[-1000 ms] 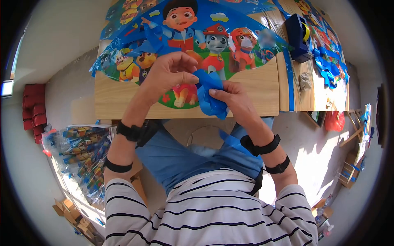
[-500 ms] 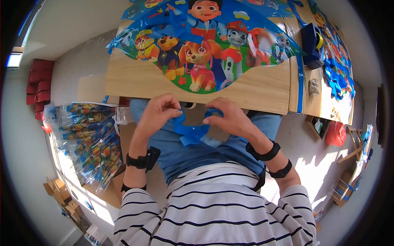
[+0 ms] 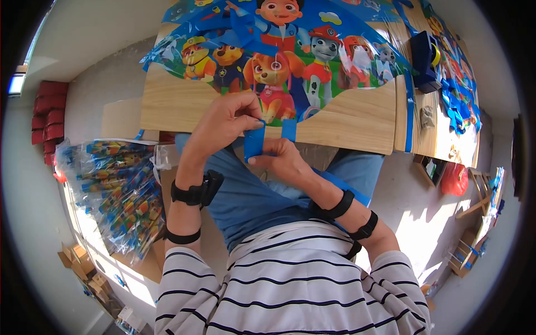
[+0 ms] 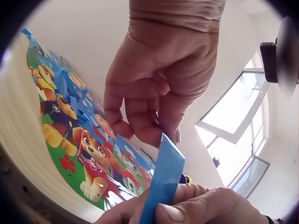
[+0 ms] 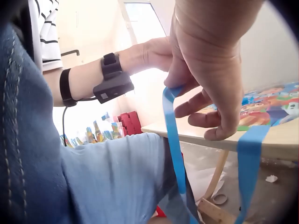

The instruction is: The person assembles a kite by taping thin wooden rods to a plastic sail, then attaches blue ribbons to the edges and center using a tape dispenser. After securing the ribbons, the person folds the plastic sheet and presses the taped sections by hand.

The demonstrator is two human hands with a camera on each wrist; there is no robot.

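A blue ribbon strip (image 3: 254,144) stands up between my two hands in front of the table's near edge. My left hand (image 3: 226,120) pinches its top end between thumb and fingertips. Lower down, my right hand (image 3: 283,161) grips the same strip, thumb over its face; the left wrist view shows that thumb (image 4: 170,212) pressed flat on the ribbon (image 4: 163,172). From the right hand the ribbon (image 5: 174,140) trails down below table height in the right wrist view. Another blue length (image 5: 250,156) hangs off the table edge beside the fingers.
Printed cartoon sheets (image 3: 273,72) cover much of the wooden table (image 3: 352,125). A dark tape dispenser (image 3: 425,61) and heaped blue ribbon (image 3: 458,111) are at the right. Clear-bagged printed pieces (image 3: 117,195) lie left, near red boxes (image 3: 49,120).
Both hands were above the table with bunched ribbon, then dropped to the lap holding it apart in a loop. Now they have risen and come together, the strip straight between them.
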